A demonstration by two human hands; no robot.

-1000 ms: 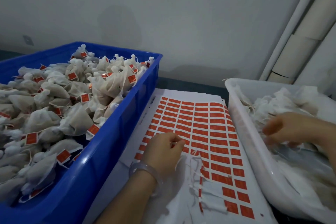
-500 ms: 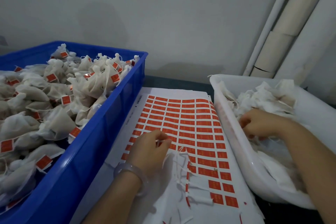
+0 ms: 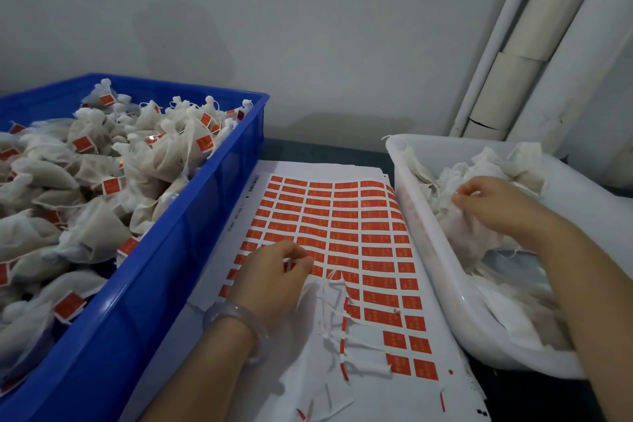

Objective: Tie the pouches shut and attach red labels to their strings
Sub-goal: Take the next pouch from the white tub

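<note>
The left hand (image 3: 274, 276) pinches at the near rows of the label sheet (image 3: 342, 216), apparently readying a tag for the pouch (image 3: 459, 226) that the right hand (image 3: 496, 205) grips in the white tub (image 3: 416, 216).

- Fig.: small hand-packing workshop, as I see it through the head camera.
- Blue crate (image 3: 191, 250) heaped with tied pouches (image 3: 161, 154), all alike, carrying red labels (image 3: 205, 142).
- Label sheet (image 3: 308, 168) lying flat between the two bins.
- White tub (image 3: 430, 236) holding loose, untagged pouches.
- Bare wall (image 3: 308, 27) and lagged pipes (image 3: 513, 75) behind: a plain utility room.
</note>
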